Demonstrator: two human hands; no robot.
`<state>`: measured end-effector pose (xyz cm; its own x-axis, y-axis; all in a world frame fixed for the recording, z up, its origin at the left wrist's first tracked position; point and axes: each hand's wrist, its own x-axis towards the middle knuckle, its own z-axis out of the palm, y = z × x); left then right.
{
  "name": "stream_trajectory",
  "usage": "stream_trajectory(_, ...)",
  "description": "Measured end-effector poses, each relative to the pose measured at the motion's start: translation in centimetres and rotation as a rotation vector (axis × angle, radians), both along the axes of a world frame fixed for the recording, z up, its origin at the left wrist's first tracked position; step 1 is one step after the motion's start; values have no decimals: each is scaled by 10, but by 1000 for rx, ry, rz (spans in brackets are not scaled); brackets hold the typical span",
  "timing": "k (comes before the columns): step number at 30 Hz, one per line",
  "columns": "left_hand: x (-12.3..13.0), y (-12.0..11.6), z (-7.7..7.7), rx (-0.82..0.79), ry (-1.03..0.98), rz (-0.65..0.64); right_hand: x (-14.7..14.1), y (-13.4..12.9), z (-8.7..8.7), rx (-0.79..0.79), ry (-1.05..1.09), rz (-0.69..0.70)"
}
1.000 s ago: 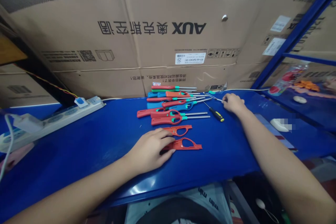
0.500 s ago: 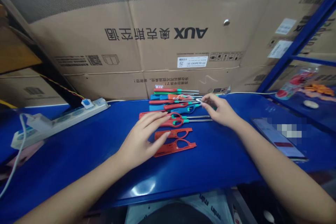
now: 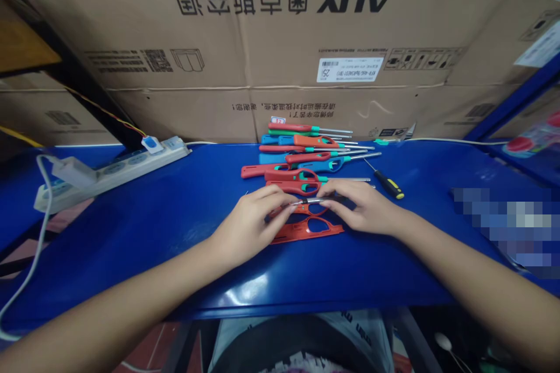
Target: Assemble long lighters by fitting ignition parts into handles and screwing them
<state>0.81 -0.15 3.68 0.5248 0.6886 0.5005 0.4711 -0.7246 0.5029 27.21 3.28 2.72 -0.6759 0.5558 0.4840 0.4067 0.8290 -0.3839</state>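
A thin metal tube (image 3: 314,201) with a dark band near one end is held level between my hands. My left hand (image 3: 250,217) pinches its left end between thumb and fingers. At the other end, my right hand (image 3: 365,205) grips it with thumb and forefinger. Right under the tube lie two open orange lighter casing halves; the nearer casing half (image 3: 301,231) shows fully, while my fingers partly cover the farther one (image 3: 315,210). Just behind my hands, several assembled long-necked lighters in red, blue and orange lie in a row, including a red lighter (image 3: 280,175).
A screwdriver (image 3: 389,184) with a black and yellow handle lies right of the lighters. At left sits a white power strip (image 3: 120,170) with plugs and cables. A large cardboard box (image 3: 210,113) stands behind the blue table (image 3: 175,256). A bottle (image 3: 531,139) is at far right.
My right hand has come back from the lighter row toward me, and both hands now meet on the metal tube above the casing halves. The screwdriver has come into sight. The view has tilted down.
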Motion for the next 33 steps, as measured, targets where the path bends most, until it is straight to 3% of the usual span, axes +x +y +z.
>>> stream_trajectory(11,4,-5,-1,-174,-33,-6,2,-4,5,43,-82,24)
stream_trajectory(24,4,-9,-2,149,-95,-19,-5,-11,4,44,-49,93)
stream_trajectory(33,4,-9,-4,128,-101,-34,-7,-15,6,87,-77,114)
